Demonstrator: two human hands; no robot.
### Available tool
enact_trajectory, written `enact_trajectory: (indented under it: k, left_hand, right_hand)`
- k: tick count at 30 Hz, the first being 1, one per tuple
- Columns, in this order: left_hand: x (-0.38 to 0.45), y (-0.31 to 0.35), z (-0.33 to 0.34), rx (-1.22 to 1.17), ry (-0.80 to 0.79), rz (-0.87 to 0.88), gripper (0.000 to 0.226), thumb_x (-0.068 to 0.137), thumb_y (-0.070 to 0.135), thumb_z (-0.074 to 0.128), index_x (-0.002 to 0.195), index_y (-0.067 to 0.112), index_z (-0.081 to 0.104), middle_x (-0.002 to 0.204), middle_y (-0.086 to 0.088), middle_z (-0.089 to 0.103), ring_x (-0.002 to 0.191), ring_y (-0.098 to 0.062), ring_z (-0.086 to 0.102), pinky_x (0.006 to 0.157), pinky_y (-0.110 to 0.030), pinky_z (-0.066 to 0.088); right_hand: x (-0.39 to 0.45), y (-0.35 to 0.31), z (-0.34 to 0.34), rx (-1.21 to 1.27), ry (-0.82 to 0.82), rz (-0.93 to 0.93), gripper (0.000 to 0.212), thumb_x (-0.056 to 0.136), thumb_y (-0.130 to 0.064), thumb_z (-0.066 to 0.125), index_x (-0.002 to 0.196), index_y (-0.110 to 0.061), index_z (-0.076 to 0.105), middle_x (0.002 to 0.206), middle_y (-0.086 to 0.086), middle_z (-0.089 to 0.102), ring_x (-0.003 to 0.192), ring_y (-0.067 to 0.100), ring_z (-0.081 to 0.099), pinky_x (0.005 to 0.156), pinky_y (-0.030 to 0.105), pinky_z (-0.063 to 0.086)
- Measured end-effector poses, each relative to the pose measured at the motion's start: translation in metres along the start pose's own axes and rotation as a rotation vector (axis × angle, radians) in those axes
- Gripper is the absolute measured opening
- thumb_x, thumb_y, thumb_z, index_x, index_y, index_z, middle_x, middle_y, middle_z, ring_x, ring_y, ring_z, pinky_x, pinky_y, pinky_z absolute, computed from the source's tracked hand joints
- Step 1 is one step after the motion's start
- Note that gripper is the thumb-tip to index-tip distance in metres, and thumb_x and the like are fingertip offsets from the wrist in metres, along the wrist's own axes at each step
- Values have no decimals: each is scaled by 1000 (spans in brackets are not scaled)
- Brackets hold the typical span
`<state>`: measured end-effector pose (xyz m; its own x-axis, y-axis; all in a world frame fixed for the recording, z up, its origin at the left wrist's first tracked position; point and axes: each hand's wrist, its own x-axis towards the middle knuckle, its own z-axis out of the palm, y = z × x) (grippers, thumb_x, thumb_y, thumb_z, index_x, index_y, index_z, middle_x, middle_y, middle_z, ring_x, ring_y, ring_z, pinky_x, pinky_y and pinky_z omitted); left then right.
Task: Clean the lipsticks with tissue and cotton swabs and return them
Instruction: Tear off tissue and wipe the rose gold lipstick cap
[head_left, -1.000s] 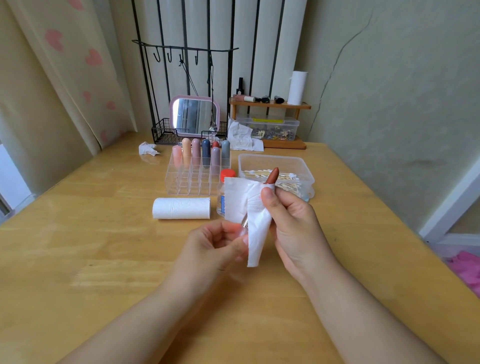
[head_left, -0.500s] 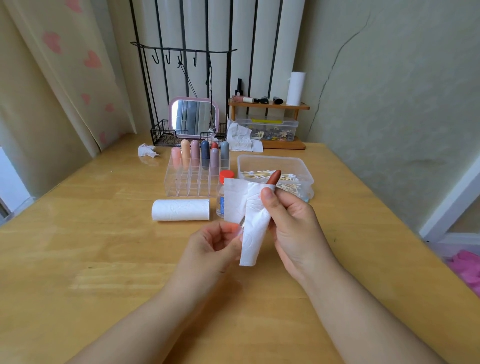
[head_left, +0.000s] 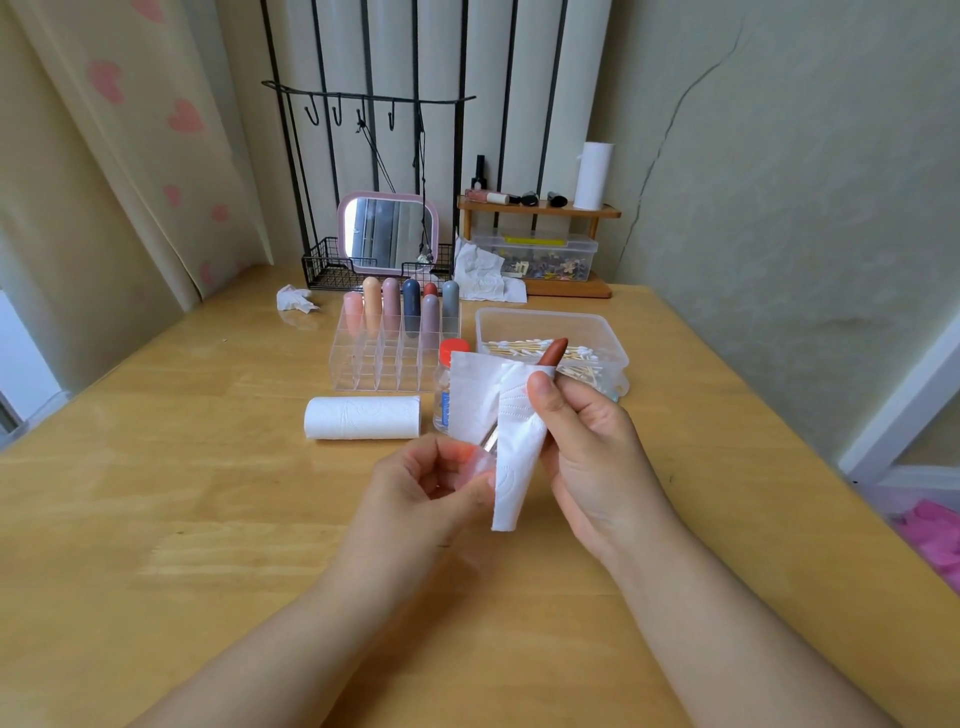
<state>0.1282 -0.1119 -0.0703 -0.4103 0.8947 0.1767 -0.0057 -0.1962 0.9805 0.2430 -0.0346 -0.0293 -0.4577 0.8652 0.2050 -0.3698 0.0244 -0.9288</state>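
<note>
An open lipstick (head_left: 551, 354) with a brownish-red tip sticks up and to the right above the table. My left hand (head_left: 434, 480) grips its lower end, a pinkish base with a metal collar. My right hand (head_left: 587, 447) pinches a white tissue (head_left: 511, 431) around the lipstick's middle, thumb on the near side. The tissue hangs down between both hands. Several capped lipsticks (head_left: 390, 310) stand in the back rows of a clear organiser (head_left: 384, 364). A clear tub of cotton swabs (head_left: 597, 338) sits behind my right hand.
A tissue roll (head_left: 362, 417) lies in front of the organiser, beside a small bottle with a red cap (head_left: 453, 351). Crumpled tissues (head_left: 293, 300) lie near a pink mirror (head_left: 388, 234) in a wire basket. A wooden shelf (head_left: 540, 210) stands at the back wall.
The tissue's hanging end has shifted slightly lower and the hands have barely moved; the grip on the lipstick and tissue is unchanged.
</note>
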Motion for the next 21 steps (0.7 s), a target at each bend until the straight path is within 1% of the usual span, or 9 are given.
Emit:
enact_trajectory:
  k: [3,5,8,10,12,15,16,18,21]
  left_hand:
    - [4,1,-2,-80,-180,-72,50,82,35,56,97,-12,60,79,-13,59,72,-18,57,73,-28,51]
    - [3,2,-3,-119,-261,-110,58,85,36,51,102,-20,55,80,-18,57,73,-21,57,73,-28,53]
    - [2,6,-2,-89,-213,-47,39,85,28,67,91,-11,64,71,-11,64,63,-13,59,67,-24,51]
    - [1,8,0,-112,-111,-22,19,68,18,73,77,3,66,63,-2,66,57,-8,58,61,-19,49]
    - [-1,7,1,-119,-49,-8,15,57,17,73,68,12,64,62,3,65,58,-5,57,60,-16,48]
    - [-2,5,2,-73,-75,-14,12,67,21,81,68,17,70,67,0,65,63,-8,57,62,-18,49]
    - [-1,6,2,-84,-122,-35,14,75,25,77,77,12,71,70,-4,64,65,-11,58,64,-20,50]
    - [1,5,2,-173,-221,-101,50,83,33,55,97,-16,57,77,-17,57,67,-19,56,65,-25,51]
    - [0,6,1,-206,-296,-116,55,86,32,51,102,-21,54,76,-18,59,64,-19,56,66,-26,50]
  right_hand:
    - [-1,-2,-1,2,-30,17,27,84,-31,62,90,-5,66,90,11,63,83,19,58,72,27,49]
    - [-1,-1,-2,-3,-37,22,25,85,-30,63,88,-6,66,88,10,62,84,18,57,71,25,48]
    - [-1,-1,-1,-14,-31,16,24,85,-30,65,86,-6,66,86,10,63,81,18,57,71,31,48]
    - [-1,-1,0,-9,-6,7,22,84,-30,65,82,-8,66,81,7,62,78,17,57,67,27,49]
    - [-1,0,2,-15,20,-3,22,84,-32,65,78,-11,66,78,6,61,77,16,55,66,24,48]
    - [-1,0,2,-20,27,-7,21,83,-32,65,79,-11,67,81,8,60,78,17,55,68,28,46]
    - [-1,-1,1,-14,23,0,20,83,-32,65,81,-12,68,83,7,63,79,17,56,69,29,46]
    - [-1,-2,0,-10,2,5,21,82,-32,62,84,-12,69,87,8,64,83,18,57,73,31,44]
    - [-1,-4,-1,-12,-3,7,20,84,-33,65,73,-17,68,75,5,62,73,18,55,66,31,43]
